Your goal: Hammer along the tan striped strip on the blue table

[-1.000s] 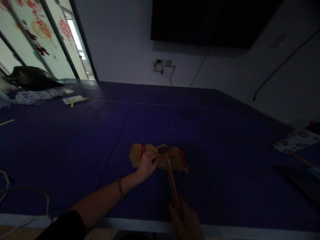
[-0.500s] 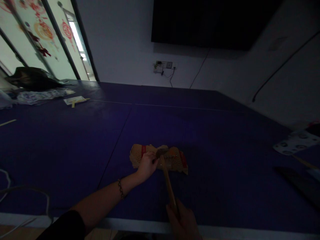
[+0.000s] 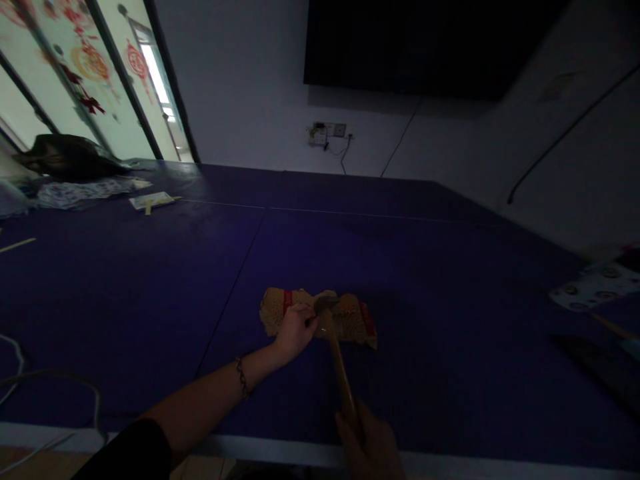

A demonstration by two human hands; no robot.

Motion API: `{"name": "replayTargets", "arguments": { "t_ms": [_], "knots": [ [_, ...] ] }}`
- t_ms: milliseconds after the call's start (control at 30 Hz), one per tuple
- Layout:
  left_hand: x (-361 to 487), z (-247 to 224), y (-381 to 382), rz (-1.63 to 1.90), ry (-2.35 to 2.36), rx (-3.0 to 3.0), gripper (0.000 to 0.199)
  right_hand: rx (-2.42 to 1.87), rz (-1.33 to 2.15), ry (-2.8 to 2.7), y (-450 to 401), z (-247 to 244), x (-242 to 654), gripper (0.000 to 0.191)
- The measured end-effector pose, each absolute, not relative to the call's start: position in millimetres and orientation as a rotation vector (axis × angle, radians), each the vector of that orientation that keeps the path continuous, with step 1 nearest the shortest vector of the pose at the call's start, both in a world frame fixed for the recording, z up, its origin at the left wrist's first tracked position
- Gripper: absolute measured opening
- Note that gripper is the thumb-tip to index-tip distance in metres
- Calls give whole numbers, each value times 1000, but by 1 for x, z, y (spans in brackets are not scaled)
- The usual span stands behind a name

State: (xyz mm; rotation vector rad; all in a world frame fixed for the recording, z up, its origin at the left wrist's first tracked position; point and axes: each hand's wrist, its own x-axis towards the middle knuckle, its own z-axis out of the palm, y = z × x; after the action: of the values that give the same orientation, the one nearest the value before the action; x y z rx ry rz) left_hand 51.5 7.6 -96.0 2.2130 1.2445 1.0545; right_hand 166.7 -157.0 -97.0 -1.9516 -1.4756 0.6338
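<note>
A torn piece of brown cardboard [image 3: 273, 310] with red bands lies on the purple table in the middle of the view. My left hand [image 3: 295, 331] rests over its left half, fingers pinched together on something small and dark that I cannot make out. Wrapped round the lower end of a wooden handle is my right hand [image 3: 367, 437], near the front edge. The handle belongs to a hammer [image 3: 337, 367], whose dark head is over the middle of the cardboard, just right of my left fingertips.
The purple table [image 3: 425, 287] has a pale front edge. White cables [image 3: 95, 400] lie at the left. A black bag [image 3: 70, 157] and a small white packet [image 3: 153, 200] are at the back left. A patterned item [image 3: 595, 288] and a dark flat object [image 3: 595, 367] lie at the right.
The hammer head and handle have shifted slightly, the head showing a little higher and further right. My right hand has moved slightly right. My left hand has stayed in place.
</note>
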Motion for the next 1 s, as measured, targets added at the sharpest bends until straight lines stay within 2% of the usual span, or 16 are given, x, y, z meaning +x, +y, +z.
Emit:
{"name": "replayTargets", "arguments": {
  "t_ms": [133, 300, 500, 800, 1000],
  "knots": [
    [52, -96, 8, 1067, 1257, 2206, 14, -1913, 680, -1475, -158, -97, 167, 64],
    [51, -97, 10, 1024, 1243, 2226, 16, -1898, 679, -1449, -156, -95, 167, 54],
    [52, -98, 8, 1080, 1262, 2205, 15, -1878, 705, -1407, -158, -97, 168, 57],
    [50, -101, 10, 980, 1242, 2210, 14, -1925, 725, -1520, -155, -100, 169, 43],
    [51, -101, 10, 998, 1226, 2210, 16, -1938, 685, -1465, -159, -104, 171, 53]
  ]
}}
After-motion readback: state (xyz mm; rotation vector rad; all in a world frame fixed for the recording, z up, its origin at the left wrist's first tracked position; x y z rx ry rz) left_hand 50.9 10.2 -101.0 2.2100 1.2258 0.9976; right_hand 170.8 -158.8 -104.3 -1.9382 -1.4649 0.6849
